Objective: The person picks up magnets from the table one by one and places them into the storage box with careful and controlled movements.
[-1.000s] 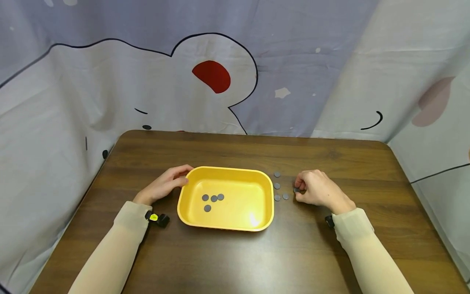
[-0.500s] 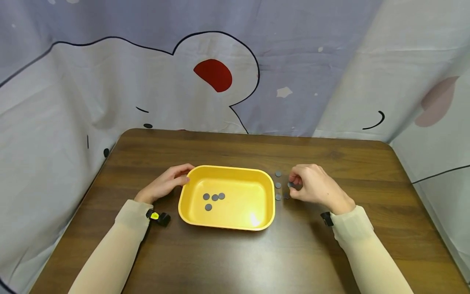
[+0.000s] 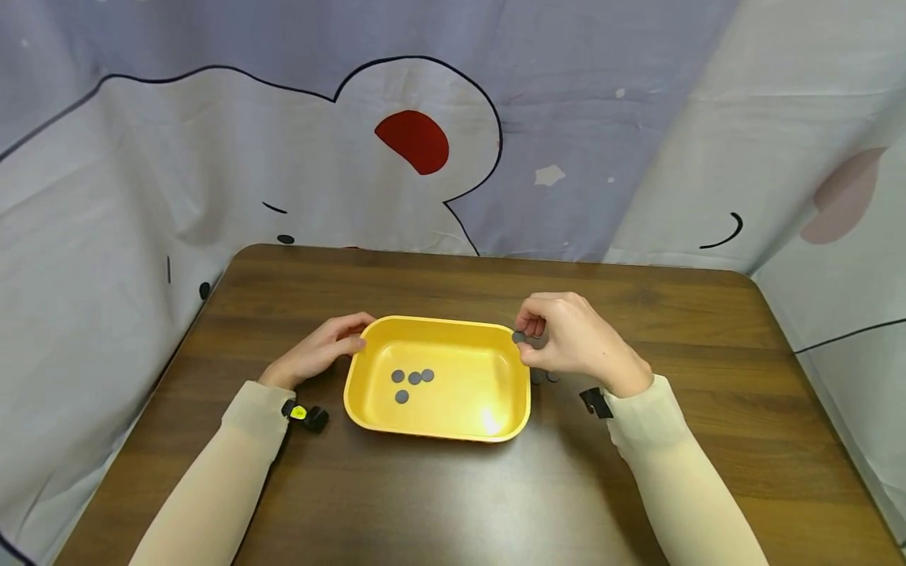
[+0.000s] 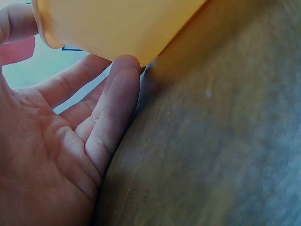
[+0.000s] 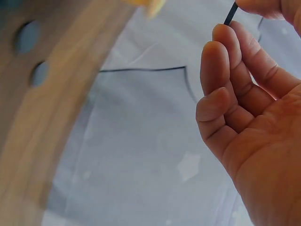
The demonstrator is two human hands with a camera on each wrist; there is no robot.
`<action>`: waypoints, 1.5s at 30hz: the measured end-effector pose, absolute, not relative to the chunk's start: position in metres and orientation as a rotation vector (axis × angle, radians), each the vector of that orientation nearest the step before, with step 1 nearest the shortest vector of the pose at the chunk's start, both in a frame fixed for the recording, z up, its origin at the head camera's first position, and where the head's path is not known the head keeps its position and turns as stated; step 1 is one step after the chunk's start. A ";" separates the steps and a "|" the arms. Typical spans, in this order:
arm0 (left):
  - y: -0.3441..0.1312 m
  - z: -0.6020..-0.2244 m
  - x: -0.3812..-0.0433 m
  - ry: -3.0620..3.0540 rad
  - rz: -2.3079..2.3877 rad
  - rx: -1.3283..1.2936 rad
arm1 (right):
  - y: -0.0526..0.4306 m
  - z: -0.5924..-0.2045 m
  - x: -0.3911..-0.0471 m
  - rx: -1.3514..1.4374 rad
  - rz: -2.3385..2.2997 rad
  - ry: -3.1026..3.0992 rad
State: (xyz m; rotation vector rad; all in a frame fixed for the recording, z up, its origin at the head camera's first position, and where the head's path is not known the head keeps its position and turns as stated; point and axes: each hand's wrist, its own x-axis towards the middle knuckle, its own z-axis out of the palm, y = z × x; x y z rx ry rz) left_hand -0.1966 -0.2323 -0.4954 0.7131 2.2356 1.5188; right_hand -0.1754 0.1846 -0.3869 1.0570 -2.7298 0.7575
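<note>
A yellow plastic tray (image 3: 439,420) stands on the wooden table with several small grey discs (image 3: 402,397) lying on its floor. My left hand (image 3: 318,350) holds the tray's left end, thumb at the rim; in the left wrist view its fingers (image 4: 123,89) rest against the outer wall (image 4: 117,28). Over the tray's far right corner, my right hand (image 3: 576,338) pinches one grey disc (image 3: 519,337) between thumb and fingertips. That disc appears edge-on as a thin dark strip (image 5: 230,14) in the right wrist view. Loose discs (image 3: 553,377) peek out below the right hand, which hides others.
The wooden table (image 3: 453,503) spreads around the tray, its far edge meeting a printed curtain (image 3: 283,157). Black camera straps (image 3: 597,402) sit on both wrists. More grey discs (image 5: 39,74) lie on the table in the right wrist view.
My right hand has picked a disc up from the table and carried it left to the tray's right rim. The left hand stays at the tray.
</note>
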 end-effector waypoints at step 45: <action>-0.223 -0.491 -0.193 2.222 1.513 0.706 | 0.067 -0.429 -0.177 1.526 0.648 -2.991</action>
